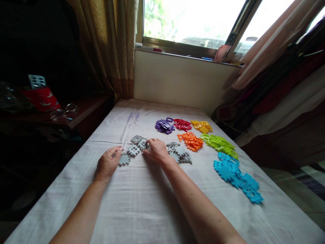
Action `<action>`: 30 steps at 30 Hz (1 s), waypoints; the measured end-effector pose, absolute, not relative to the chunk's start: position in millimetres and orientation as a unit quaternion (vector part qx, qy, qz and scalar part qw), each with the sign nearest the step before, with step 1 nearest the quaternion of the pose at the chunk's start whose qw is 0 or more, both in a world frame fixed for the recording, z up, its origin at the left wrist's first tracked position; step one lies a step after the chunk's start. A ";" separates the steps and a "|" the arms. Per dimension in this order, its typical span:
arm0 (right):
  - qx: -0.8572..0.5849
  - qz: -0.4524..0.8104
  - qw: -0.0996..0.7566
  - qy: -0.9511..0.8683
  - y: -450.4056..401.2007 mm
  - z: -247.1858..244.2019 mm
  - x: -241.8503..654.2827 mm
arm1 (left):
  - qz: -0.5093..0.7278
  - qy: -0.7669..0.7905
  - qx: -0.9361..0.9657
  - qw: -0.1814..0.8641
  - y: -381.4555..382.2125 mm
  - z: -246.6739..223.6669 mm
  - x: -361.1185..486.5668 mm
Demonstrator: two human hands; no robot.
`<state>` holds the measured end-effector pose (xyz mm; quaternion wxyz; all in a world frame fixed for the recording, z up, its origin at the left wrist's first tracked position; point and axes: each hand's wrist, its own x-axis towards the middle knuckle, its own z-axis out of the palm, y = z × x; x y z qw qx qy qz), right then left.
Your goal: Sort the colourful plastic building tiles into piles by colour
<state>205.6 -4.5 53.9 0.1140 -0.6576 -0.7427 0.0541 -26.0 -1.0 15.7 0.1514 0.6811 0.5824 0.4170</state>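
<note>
Flat grey toothed pieces lie in a joined group point(133, 149) between my two hands on the white cloth. My left hand point(108, 162) rests at the group's left end, its fingers together on the edge of a round grey piece point(124, 159). At the group's right end, my right hand point(155, 149) has its fingers bent down over a small grey piece, mostly hidden under them. A loose heap of grey pieces point(179, 153) lies just right of my right hand, partly behind the wrist.
Behind and to the right lie purple point(165, 126), red point(182, 124), yellow point(202, 126), orange point(191, 141), green point(219, 143) and blue point(237, 176) heaps. Glasses point(64, 112) and a red container point(42, 98) stand on a dark side table at left.
</note>
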 end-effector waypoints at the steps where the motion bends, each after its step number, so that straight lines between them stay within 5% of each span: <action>1: -0.664 0.050 0.111 -0.738 -4.2 51.1 200.1 | 0.417 0.583 0.680 0.152 -1.1 15.8 -26.0; 16: -0.738 -0.027 0.125 -0.663 -65.6 66.0 272.9 | 0.408 0.583 0.687 0.146 0.1 13.2 -25.4; 30: -0.685 0.070 0.095 -0.719 8.5 58.6 192.3 | 0.433 0.589 0.662 0.165 -2.4 17.9 -24.0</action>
